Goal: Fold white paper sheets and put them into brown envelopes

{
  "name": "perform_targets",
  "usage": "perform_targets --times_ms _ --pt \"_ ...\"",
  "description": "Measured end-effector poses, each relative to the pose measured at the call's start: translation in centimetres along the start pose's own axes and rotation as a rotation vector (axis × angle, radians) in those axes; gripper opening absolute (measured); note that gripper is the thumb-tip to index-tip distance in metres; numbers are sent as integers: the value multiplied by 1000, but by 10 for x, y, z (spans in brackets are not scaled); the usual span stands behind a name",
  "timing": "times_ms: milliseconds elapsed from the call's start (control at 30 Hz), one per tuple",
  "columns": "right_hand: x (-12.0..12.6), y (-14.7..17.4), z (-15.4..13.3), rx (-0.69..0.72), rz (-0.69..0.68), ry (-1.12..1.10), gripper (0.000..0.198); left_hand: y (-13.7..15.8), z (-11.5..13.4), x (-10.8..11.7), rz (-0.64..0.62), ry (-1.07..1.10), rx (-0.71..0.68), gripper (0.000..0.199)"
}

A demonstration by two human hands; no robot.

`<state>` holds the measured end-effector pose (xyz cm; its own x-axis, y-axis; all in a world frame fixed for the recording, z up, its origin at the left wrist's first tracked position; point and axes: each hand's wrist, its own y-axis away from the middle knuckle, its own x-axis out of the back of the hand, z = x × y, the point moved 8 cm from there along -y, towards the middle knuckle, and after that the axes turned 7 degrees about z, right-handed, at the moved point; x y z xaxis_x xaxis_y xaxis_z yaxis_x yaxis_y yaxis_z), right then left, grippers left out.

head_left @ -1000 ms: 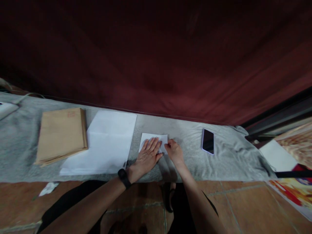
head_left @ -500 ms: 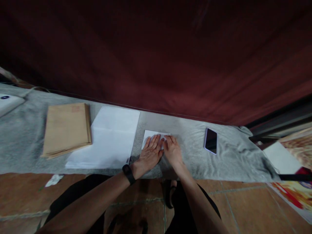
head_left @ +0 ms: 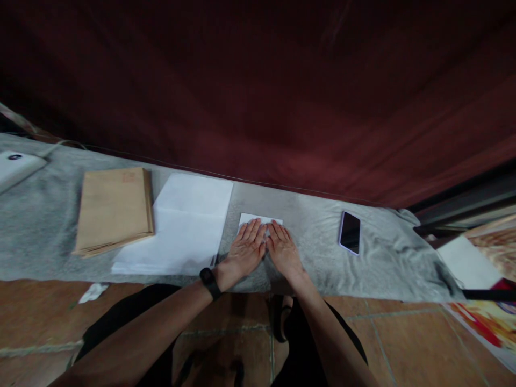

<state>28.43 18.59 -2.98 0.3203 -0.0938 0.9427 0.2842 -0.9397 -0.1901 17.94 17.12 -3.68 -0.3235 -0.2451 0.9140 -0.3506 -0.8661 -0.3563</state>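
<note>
A small folded piece of white paper (head_left: 258,216) lies on the grey cloth, mostly covered by both hands. My left hand (head_left: 247,248) rests flat on its left part, fingers stretched out and a black band on the wrist. My right hand (head_left: 282,248) lies flat on its right part, fingers extended and side by side. The thumbs almost meet in the middle. Just left of the hands are larger white paper sheets (head_left: 193,215), partly under a stack of brown envelopes (head_left: 114,209).
A phone (head_left: 349,233) lies to the right on the grey cloth (head_left: 314,226). A white device (head_left: 18,167) with a cable sits at the far left. Behind the narrow surface hangs a dark red curtain (head_left: 258,107). A crumpled tissue (head_left: 93,292) is on the tiled floor.
My right hand has flattened out, its fingers now straight on the paper. The left hand has slid slightly back towards me, still flat. The view has shifted a little.
</note>
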Motion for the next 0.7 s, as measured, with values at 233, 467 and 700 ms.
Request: perform_targets --times_ms 233,467,700 --pt "0 3 15 -40 -26 46 52 -1 -10 10 12 83 52 56" --pt "7 8 35 -42 -46 67 53 0 -29 12 8 0 96 56" --pt "12 10 49 -57 -57 60 53 4 -46 14 -12 -68 149 61"
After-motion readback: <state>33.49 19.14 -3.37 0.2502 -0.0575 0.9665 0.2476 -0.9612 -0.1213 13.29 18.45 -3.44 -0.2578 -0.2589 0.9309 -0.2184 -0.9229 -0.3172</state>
